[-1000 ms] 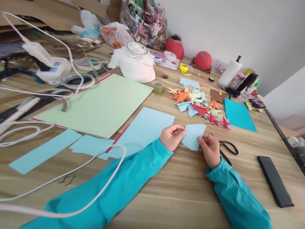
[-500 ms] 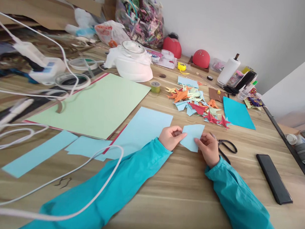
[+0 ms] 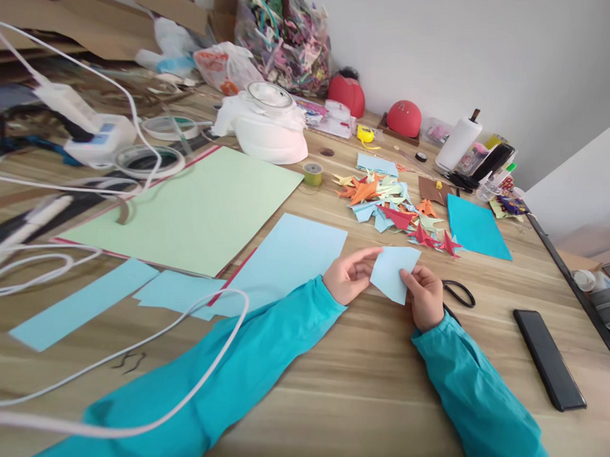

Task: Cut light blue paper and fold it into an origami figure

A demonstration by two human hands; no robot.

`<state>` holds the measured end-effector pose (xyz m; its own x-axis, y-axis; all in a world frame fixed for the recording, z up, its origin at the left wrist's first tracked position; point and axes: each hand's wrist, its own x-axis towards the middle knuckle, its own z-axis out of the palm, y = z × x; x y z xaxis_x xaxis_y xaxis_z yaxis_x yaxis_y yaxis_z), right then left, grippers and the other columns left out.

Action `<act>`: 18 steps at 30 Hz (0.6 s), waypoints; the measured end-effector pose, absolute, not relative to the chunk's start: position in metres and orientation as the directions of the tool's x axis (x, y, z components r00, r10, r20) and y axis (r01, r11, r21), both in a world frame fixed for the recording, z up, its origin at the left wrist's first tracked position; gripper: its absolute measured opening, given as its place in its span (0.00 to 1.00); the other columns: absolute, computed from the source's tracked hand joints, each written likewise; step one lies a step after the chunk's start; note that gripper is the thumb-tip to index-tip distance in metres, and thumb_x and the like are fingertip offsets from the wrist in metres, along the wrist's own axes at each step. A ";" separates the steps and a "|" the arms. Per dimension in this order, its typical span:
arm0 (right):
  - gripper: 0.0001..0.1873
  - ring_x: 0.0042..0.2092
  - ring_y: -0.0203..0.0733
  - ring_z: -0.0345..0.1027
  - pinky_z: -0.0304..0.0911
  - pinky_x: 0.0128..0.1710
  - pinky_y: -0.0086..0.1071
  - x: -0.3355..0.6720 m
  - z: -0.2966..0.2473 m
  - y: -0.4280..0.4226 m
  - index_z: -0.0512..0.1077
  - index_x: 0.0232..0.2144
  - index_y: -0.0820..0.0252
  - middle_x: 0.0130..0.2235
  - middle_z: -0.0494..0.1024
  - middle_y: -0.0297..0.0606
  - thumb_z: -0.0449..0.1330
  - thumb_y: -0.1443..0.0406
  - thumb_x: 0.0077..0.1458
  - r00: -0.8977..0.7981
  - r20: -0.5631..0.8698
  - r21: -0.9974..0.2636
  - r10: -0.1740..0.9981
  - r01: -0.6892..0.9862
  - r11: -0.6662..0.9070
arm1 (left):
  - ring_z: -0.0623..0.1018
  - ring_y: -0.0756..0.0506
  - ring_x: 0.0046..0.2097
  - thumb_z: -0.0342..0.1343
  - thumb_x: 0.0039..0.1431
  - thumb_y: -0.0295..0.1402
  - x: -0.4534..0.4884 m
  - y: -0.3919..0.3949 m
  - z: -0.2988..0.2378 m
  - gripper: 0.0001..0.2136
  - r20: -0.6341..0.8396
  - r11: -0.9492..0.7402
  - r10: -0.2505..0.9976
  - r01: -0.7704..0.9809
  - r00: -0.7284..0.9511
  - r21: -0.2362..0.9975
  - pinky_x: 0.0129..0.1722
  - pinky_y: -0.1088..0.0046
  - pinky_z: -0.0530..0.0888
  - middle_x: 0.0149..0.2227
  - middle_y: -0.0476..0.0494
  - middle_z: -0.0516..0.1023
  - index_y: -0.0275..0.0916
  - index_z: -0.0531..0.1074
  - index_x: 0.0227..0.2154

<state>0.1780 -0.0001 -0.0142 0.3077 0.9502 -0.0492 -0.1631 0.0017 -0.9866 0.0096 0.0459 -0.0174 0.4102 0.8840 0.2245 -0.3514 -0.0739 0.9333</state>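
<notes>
A small light-blue piece of paper point(image 3: 395, 274) is held up above the table, tilted. My right hand point(image 3: 425, 296) pinches its right edge, the thumb lying on the front face. My left hand point(image 3: 351, 275) is curled at the left edge, its index finger reaching behind the top corner and its thumb close to the side. Partly hidden behind my right hand lie scissors, of which the black handles point(image 3: 460, 294) show. A larger light-blue sheet point(image 3: 297, 255) with a red edge below it lies beside my left hand. Past the hands sits a pile of folded paper figures point(image 3: 398, 208) in several colours.
A big pale-green sheet point(image 3: 196, 205) and light-blue strips point(image 3: 85, 304) lie left. White cables point(image 3: 236, 339) loop over my left sleeve. A black phone point(image 3: 549, 360) rests right, a turquoise sheet point(image 3: 478, 226) beyond. Tape rolls, bags and red domed cushions point(image 3: 403, 118) line the back.
The small blue paper has turned and shifted slightly right. My left index finger has stretched up along its top corner, and the left thumb has slid off its face. My right hand still pinches it.
</notes>
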 end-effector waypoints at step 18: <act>0.15 0.22 0.35 0.67 0.62 0.22 0.29 0.178 -0.013 -0.001 0.72 0.24 0.58 0.21 0.75 0.29 0.70 0.57 0.37 0.282 -0.041 -0.986 0.958 -0.168 0.007 | 0.80 0.45 0.35 0.61 0.39 0.26 0.012 0.043 -0.020 0.15 0.245 -0.162 0.925 -0.282 0.292 0.946 0.36 0.72 0.79 0.39 0.38 0.80 0.34 0.79 0.34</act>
<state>0.1776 -0.0007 -0.0132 0.2824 0.9584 -0.0411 -0.1683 0.0073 -0.9857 0.0120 0.0429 -0.0198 0.2916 0.9246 0.2453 -0.2820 -0.1620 0.9456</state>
